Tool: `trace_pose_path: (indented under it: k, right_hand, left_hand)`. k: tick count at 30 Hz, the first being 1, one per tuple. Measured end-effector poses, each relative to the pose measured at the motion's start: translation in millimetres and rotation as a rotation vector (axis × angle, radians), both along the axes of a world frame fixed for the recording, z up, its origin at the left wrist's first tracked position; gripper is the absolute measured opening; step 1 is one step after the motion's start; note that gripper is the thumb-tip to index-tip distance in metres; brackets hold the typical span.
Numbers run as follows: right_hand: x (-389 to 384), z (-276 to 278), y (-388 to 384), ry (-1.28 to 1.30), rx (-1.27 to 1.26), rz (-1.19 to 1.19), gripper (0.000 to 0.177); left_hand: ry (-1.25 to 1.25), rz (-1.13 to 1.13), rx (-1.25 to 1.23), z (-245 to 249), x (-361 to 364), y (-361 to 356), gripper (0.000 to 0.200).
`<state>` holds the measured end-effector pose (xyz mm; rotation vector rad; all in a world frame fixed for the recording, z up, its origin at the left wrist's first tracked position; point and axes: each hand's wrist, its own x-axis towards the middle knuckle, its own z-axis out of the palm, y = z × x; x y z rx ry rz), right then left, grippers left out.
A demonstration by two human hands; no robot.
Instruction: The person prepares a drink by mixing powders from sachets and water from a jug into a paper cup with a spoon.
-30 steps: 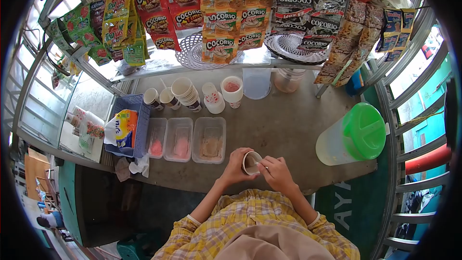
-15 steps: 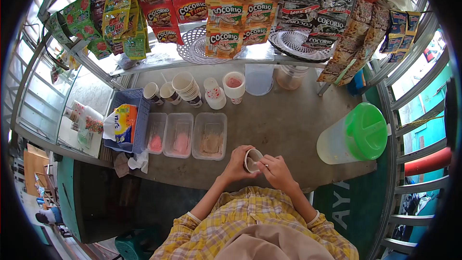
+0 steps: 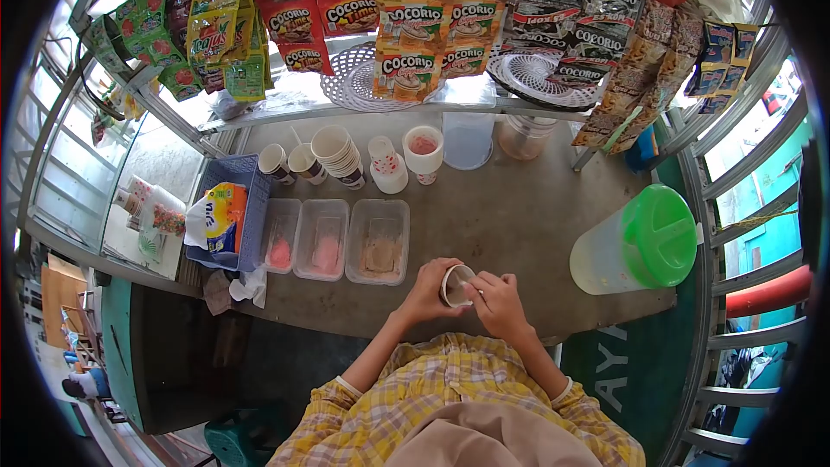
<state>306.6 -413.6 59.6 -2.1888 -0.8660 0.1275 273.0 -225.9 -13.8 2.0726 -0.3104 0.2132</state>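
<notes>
A paper cup point(image 3: 456, 285), tilted a little with its mouth up, is in my left hand point(image 3: 424, 294), whose fingers wrap round its left side. At the cup's right rim, my right hand point(image 3: 497, 304) pinches a thin pale utensil point(image 3: 467, 287) that reaches inside; its tip and exact kind are hidden. Both hands are at the counter's near edge. Left of them stand three clear plastic tubs: one with brown powder point(image 3: 379, 255) and two with pink powder point(image 3: 326, 255) point(image 3: 278, 252).
Stacked paper cups point(image 3: 333, 151) and a cup with pink contents point(image 3: 423, 145) stand behind the tubs. A blue basket point(image 3: 252, 207) is at the left. On the right of the counter point(image 3: 484, 216) is a green-lidded jug point(image 3: 635, 238). Drink sachets point(image 3: 406, 22) hang overhead.
My right hand has shifted slightly at the cup's rim, and the utensil has moved with it. The cup's tilt differs a little. My left hand keeps its hold.
</notes>
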Motion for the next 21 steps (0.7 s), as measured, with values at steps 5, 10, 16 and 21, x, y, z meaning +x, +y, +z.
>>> trace_pose_path:
  k: [5, 10, 16, 21]
  right_hand:
    - [0.9, -3.9, -1.6, 0.036, 0.008, 0.02, 0.021]
    - [0.6, -2.3, -2.3, 0.047, -0.032, 0.053, 0.02]
    - [-1.3, -0.1, 0.3, -0.022, -0.029, 0.045, 0.021]
    - [-2.7, -0.2, 2.3, -0.034, -0.019, 0.027, 0.021]
  left_hand:
    - [0.021, 0.003, -0.028, 2.1, -0.6, 0.7, 0.081]
    - [0.018, -0.011, -0.037, -0.4, -0.8, 2.9, 0.081]
    - [0.132, -0.012, -0.187, -3.4, -1.0, 7.2, 0.076]
    - [0.138, -0.008, -0.267, -4.2, -1.4, 7.7, 0.076]
